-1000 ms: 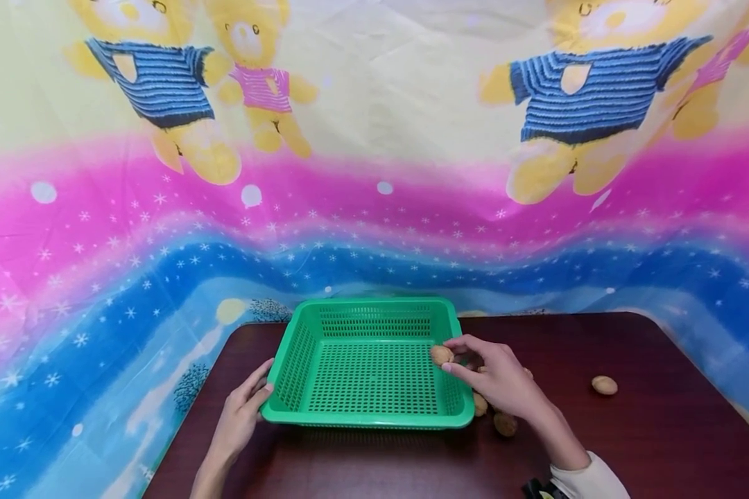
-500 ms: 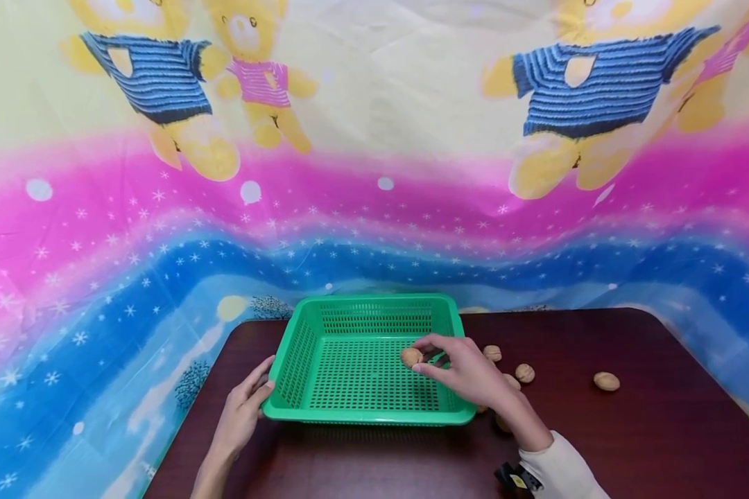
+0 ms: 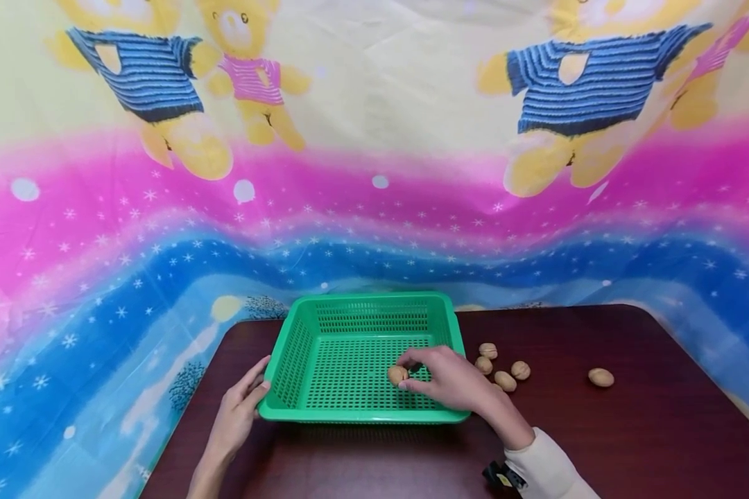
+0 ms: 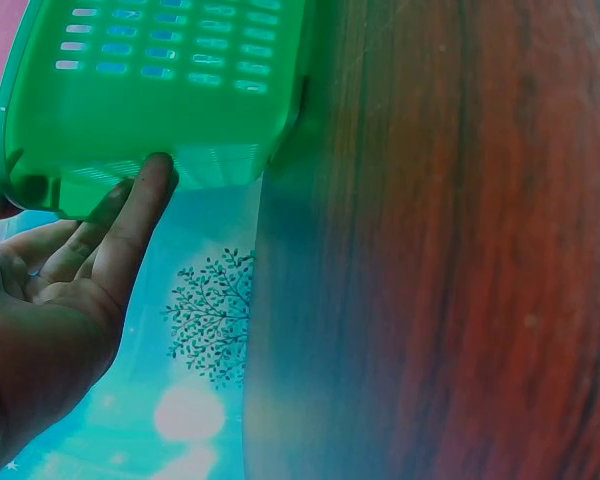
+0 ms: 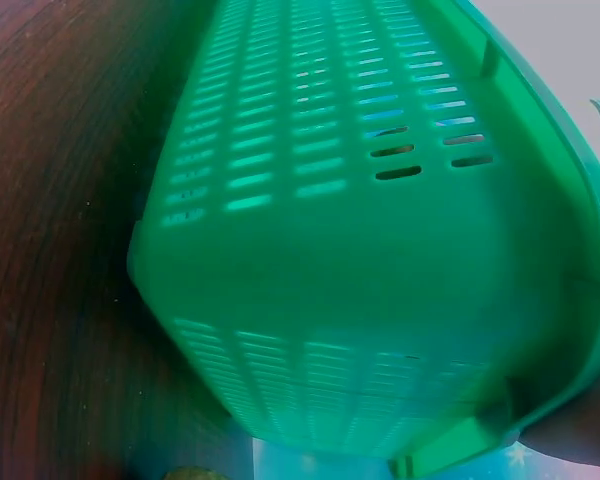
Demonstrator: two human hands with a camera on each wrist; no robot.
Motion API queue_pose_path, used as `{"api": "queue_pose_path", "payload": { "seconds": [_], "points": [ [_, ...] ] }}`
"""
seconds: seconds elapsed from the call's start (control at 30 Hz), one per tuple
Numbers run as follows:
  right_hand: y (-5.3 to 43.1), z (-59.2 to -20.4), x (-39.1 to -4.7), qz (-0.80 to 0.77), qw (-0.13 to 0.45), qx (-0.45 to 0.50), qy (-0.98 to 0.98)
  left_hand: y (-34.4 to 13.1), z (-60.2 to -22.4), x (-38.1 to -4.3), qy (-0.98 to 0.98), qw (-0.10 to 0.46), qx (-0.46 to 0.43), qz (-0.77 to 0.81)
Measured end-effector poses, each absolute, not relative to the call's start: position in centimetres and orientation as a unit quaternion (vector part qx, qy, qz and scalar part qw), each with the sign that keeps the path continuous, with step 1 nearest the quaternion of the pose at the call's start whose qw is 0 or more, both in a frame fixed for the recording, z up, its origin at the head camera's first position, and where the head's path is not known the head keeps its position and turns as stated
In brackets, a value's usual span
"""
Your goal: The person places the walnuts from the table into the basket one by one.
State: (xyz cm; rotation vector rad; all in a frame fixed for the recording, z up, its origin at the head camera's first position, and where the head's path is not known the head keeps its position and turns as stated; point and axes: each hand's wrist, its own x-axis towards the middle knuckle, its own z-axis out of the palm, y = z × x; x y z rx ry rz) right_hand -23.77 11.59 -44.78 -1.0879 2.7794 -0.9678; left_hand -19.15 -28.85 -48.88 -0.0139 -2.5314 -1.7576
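Note:
A green plastic basket [image 3: 362,416] with slotted walls stands on the table. My left hand [image 3: 234,409] grips its left rim, thumb on top and fingers against the outer wall; in the left wrist view the fingertips [image 4: 158,172] touch that wall under the rim. Over the basket's right half, my right hand [image 3: 449,378] pinches a walnut [image 3: 397,375] between thumb and fingers, low above the slotted floor. The right wrist view is mostly filled by the basket's outer wall [image 5: 330,270], and only a dark bit of the hand shows at the rim.
Several walnuts [image 3: 505,381] lie on the dark wooden table [image 3: 555,430] just right of the basket, partly behind the right forearm. A lone walnut [image 3: 601,378] sits farther right. A printed cloth [image 3: 374,208] with bears hangs behind the table's back edge.
My right hand has carried the walnut leftward from the basket's right rim and lowered it toward the floor. The walnuts behind it have come into view. My left hand keeps its grip.

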Motion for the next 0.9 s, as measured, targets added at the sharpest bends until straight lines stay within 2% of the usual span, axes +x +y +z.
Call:
{"api": "queue_pose_path", "payload": {
  "seconds": [0.4, 0.67, 0.9],
  "points": [
    [11.6, -45.3, -23.3, -0.266, -0.007, -0.327, 0.907, -28.6, -48.8, -19.1, -0.798, 0.016, -0.008, -0.602],
    [12.2, -44.8, -23.4, -0.354, 0.007, -0.318, 0.879, -28.6, -48.8, -19.1, -0.807, 0.015, 0.004, -0.590],
    [13.3, -43.8, -23.4, -0.381, -0.013, -0.300, 0.875, -28.7, -48.8, -19.0, -0.813, 0.017, 0.007, -0.581]
  ]
}}
